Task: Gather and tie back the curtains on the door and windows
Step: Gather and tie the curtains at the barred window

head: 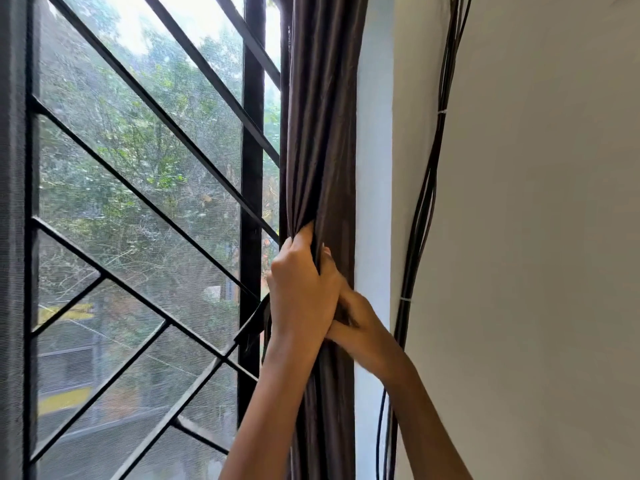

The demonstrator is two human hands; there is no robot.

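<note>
A dark brown curtain (322,126) hangs bunched into a narrow column at the right side of the window. My left hand (301,285) is clenched around the bunch at mid height, fingers wrapped over the folds. Just below and to the right, my right hand (360,327) presses against the bunch, blurred; what it grips is hidden behind my left hand. A dark strap-like tie-back (254,323) sticks out to the left beneath my left hand.
A black metal window grille (156,209) with mesh screen fills the left half. The white window reveal (372,168) borders the curtain. A bundle of black cables (420,209) runs down the cream wall (536,237) to the right.
</note>
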